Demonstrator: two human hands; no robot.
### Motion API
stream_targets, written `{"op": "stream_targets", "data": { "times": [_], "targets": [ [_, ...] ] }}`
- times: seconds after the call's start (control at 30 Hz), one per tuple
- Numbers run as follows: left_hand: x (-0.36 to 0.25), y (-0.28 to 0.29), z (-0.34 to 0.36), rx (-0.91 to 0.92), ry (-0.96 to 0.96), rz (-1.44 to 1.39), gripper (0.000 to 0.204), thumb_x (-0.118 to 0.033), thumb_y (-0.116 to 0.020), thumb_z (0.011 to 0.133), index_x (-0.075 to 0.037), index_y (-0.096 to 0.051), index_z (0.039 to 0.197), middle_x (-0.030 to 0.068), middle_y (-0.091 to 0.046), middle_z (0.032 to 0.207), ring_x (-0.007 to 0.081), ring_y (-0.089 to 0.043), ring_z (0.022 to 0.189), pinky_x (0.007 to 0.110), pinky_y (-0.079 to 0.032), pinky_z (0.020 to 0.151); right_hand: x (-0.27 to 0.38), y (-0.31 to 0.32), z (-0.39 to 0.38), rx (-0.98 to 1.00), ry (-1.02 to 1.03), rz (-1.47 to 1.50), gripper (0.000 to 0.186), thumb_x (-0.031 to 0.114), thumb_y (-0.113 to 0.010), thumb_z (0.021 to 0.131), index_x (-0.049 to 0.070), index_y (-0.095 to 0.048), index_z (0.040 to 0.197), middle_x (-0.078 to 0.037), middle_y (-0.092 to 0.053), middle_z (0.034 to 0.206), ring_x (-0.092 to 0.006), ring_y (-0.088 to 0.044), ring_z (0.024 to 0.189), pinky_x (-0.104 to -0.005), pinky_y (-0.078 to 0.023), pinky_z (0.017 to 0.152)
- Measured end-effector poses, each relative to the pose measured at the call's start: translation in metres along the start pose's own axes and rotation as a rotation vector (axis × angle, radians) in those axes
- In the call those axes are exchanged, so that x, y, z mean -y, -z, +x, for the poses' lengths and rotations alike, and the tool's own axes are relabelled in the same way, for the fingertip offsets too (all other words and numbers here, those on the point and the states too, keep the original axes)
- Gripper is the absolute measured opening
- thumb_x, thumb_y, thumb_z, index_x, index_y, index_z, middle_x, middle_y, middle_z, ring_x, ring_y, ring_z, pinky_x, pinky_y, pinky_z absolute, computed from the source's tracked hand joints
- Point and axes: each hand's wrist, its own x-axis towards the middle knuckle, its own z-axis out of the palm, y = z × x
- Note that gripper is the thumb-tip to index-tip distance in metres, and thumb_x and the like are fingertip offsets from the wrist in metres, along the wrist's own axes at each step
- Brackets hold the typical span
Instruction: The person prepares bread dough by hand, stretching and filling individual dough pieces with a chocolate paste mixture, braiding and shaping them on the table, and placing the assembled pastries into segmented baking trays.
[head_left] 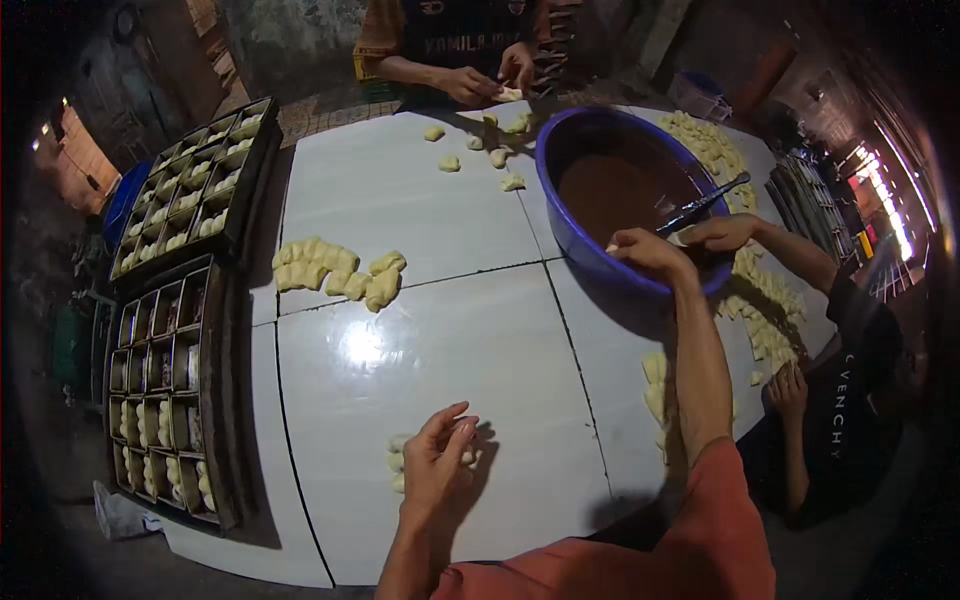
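My left hand [440,465] is above the near part of the table, fingers loosely curved and apart from the thumb. Beneath and beside it sit several small pale dough pieces [397,462], partly covered by the hand. My right arm reaches forward to the near left rim of a purple tub [565,235]. Brown paste [625,195] fills part of this tub. At the rim my right hand [650,252] has its fingers drawn together; whatever is at their tips is too small to name. A dark long-handled tool [705,203] leans inside the tub.
Dough pieces lie in a cluster [335,268] at left centre and in a long spread [765,300] at right. Metal compartment trays [160,350] with dough line the left side. A co-worker's hands [490,85] handle dough opposite; another person's hand [720,232] reaches over the tub.
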Motion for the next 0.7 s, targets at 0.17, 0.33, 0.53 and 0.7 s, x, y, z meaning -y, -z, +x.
{"op": "stream_targets", "data": {
  "times": [0.17,0.33,0.53,0.7],
  "targets": [
    [0.004,-0.006,0.004,-0.012,0.019,-0.068,0.037,-0.020,-0.065,0.098,0.000,-0.061,0.129,0.0136,-0.071,0.110,0.0152,-0.066,0.097,0.030,-0.054,0.082,0.023,-0.001,-0.019,-0.094,0.135,0.274,0.023,0.024,-0.067,0.089,0.003,-0.067,0.096,-0.004,-0.066,0.087,-0.0115,-0.060,0.083,-0.0292,-0.048,0.071],
    [-0.012,-0.029,0.017,0.066,0.006,-0.120,0.038,-0.022,-0.065,0.098,-0.001,-0.060,0.129,0.0116,-0.072,0.109,0.0176,-0.068,0.097,0.029,-0.053,0.084,0.075,-0.021,-0.062,-0.081,0.187,0.929,0.014,0.022,-0.068,0.093,0.010,-0.062,0.096,-0.001,-0.064,0.085,-0.0075,-0.062,0.074,-0.0217,-0.051,0.062],
    [-0.032,-0.063,0.038,0.266,0.048,-0.298,0.049,-0.038,-0.055,0.102,-0.002,-0.054,0.136,0.0145,-0.065,0.123,0.0217,-0.063,0.113,0.037,-0.053,0.091,0.111,-0.107,-0.104,-0.084,0.212,1.156,0.015,0.019,-0.064,0.096,0.007,-0.058,0.102,-0.003,-0.062,0.084,-0.0112,-0.062,0.071,-0.0248,-0.053,0.064],
    [-0.029,-0.055,0.037,0.194,0.128,-0.618,0.051,-0.042,-0.054,0.102,-0.002,-0.056,0.134,0.0113,-0.065,0.123,0.0212,-0.061,0.116,0.038,-0.051,0.097,0.122,-0.188,-0.119,0.098,0.239,1.371,0.018,0.020,-0.060,0.099,0.005,-0.056,0.110,-0.005,-0.064,0.095,-0.0120,-0.066,0.085,-0.0251,-0.058,0.071]
  ]
}}
